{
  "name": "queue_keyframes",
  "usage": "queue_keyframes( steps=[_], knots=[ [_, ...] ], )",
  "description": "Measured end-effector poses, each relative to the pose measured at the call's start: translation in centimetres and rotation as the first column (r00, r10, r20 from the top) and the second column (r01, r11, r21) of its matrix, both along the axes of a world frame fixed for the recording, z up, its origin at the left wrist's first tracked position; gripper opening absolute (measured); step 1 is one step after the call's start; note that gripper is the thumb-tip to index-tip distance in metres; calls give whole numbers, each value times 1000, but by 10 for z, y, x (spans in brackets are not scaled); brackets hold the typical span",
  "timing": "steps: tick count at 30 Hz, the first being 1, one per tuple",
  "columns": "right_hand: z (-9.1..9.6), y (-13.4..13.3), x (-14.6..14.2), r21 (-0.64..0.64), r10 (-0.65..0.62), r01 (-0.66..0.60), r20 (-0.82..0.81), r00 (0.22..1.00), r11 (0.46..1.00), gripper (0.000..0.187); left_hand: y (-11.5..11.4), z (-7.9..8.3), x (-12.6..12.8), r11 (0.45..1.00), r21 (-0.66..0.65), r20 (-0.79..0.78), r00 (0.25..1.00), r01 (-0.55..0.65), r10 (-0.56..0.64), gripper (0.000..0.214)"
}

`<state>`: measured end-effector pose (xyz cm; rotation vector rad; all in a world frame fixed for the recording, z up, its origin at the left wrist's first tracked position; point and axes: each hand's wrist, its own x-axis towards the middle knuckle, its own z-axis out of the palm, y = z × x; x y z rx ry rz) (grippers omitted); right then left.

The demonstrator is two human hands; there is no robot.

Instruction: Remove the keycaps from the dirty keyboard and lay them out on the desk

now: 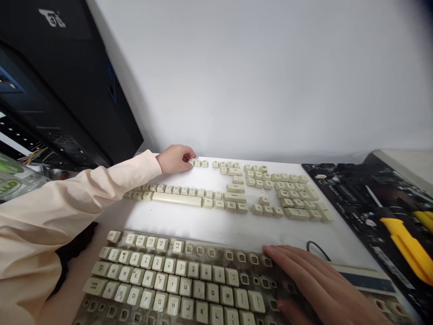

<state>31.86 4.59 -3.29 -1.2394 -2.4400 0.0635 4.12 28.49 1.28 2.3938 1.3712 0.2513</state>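
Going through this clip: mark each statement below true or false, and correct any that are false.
1. The left hand is at the end of a row of loose keycaps. True.
2. The right hand rests on the keyboard. True.
3. All the keycaps are still on the keyboard. False: many of its sockets are bare.
4. The yellow tool lies among the loose keycaps. False: it lies on the dark circuit board at right.
5. The black computer tower stands right of the keycaps. False: it stands at left.
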Motion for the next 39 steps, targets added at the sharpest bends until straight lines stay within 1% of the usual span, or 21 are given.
queue_keyframes(
  steps=[2, 4, 9, 12, 15, 18, 22, 25, 28, 30, 32, 34, 35, 37, 39],
  knots=[
    [-1, -1, 1, -23, -4, 4, 3, 1000, 1000, 48, -1, 0, 0, 1000, 1, -5, 1000, -1, 1, 36],
    [0, -1, 1, -13, 3, -3, 8, 1000, 1000, 48, -1, 1, 1, 1000, -1, -9, 1000, -1, 1, 35],
    [6, -1, -4, 97, -7, 3, 43, 999, 995, 46, 0, 3, 0, 1000, 7, -19, 1000, -7, 7, 36],
    [14, -1, -9, 116, -7, -1, 69, 998, 993, 43, -1, 8, -2, 996, 72, -21, 999, -46, 48, 33],
    [23, -2, -14, 91, -20, 14, 70, 997, 996, 40, -12, 20, -3, 985, 155, -15, 997, -78, 82, 32],
    [29, -3, -17, 67, -12, 9, 46, 999, 998, 38, -36, 38, -3, 975, 216, -17, 998, -58, 63, 31],
    [30, -4, -18, 33, 5, -6, 33, 999, 999, 38, -76, 57, 0, 950, 310, -8, 999, 33, -32, 30],
    [27, -4, -17, 2, 27, -27, 19, 999, 1000, 38, -104, 65, 1, 944, 323, 0, 998, 65, -68, 29],
    [25, -3, -16, -14, 44, -44, -3, 999, 999, 40, -131, 69, 1, 940, 326, -12, 995, 100, -101, 27],
    [24, -2, -15, -30, 49, -49, -10, 999, 998, 42, -150, 69, 1, 933, 333, 1, 989, 136, -145, 25],
    [23, -1, -15, -52, 50, -52, -25, 998, 997, 43, -170, 69, 1, 923, 344, 48, 979, 172, -200, 25],
    [23, 0, -15, -62, 48, -51, -50, 998, 997, 44, -189, 65, 3, 916, 344, 82, 966, 205, -247, 27],
    [23, 1, -15, -59, 44, -48, -64, 997, 997, 44, -198, 62, 4, 916, 332, 75, 962, 225, -264, 28],
    [23, 1, -15, -37, 33, -36, -87, 996, 999, 43, -213, 52, 8, 907, 302, 14, 950, 293, -312, 34],
    [23, 2, -15, -11, 23, -24, -101, 995, 1000, 41, -226, 39, 14, 869, 274, -98, 911, 413, -402, 47]
  ],
)
